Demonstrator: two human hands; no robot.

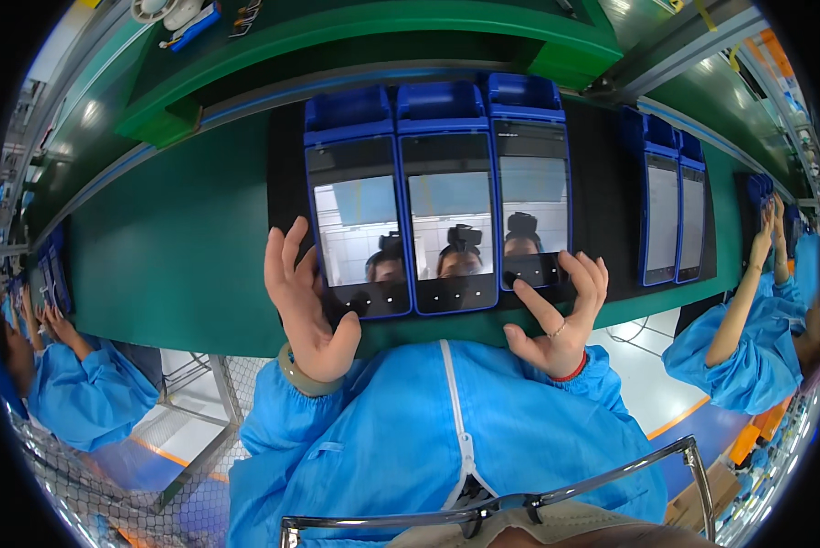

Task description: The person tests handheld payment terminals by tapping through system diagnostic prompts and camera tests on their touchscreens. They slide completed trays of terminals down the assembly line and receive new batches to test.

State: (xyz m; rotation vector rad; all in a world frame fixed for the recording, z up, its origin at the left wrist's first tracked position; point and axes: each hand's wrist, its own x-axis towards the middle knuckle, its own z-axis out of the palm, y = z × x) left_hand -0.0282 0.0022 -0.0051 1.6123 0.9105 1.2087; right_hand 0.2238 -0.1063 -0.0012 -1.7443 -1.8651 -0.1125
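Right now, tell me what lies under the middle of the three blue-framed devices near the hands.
The middle device hides whatever lies directly beneath it. Farther out on either side, a black mat shows over the green tabletop; whether it continues underneath cannot be seen.

I see three blue-cased touchscreen devices (452,219) lying side by side on a black mat (603,192) over a green bench (172,242). I have the left hand (311,306) spread at the near left corner of the left device (359,228), the right hand (563,315) with fingers at the near end of the right device (533,196). Two more devices (661,215) lie farther right.
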